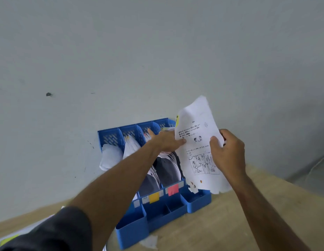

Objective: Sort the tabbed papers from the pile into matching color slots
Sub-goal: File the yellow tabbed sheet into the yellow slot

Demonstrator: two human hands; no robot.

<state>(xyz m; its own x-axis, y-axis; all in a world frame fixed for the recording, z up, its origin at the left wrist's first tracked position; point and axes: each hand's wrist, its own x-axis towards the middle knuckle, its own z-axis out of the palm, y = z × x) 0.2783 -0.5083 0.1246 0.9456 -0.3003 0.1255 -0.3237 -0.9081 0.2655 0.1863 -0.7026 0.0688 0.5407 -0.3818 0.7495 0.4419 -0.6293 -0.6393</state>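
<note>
Two hands busy: right hand (228, 151) clamps the yellow-tabbed worksheet (197, 124), left hand (166, 140) spread flat; steer it toward the yellow label (154, 197).

Filed sheets (168, 167) crowd the organizer (197, 202), the wall (157, 51) just behind; open room lies over the table (248, 214) rightward.

Blue plastic file organiser (132, 230), slatted cut-outs patterning its back wall; front lip carries a yellow square label (154, 197) and, right of it, a red-pink square label (173, 189). White paper sheet (199, 147) over organiser's right end: black print and line drawings, brown spots low down, yellow tab (177, 120) at top corner. Pale grey wall (157, 51) behind organiser, tan wooden tabletop (230, 223) beneath.
</note>
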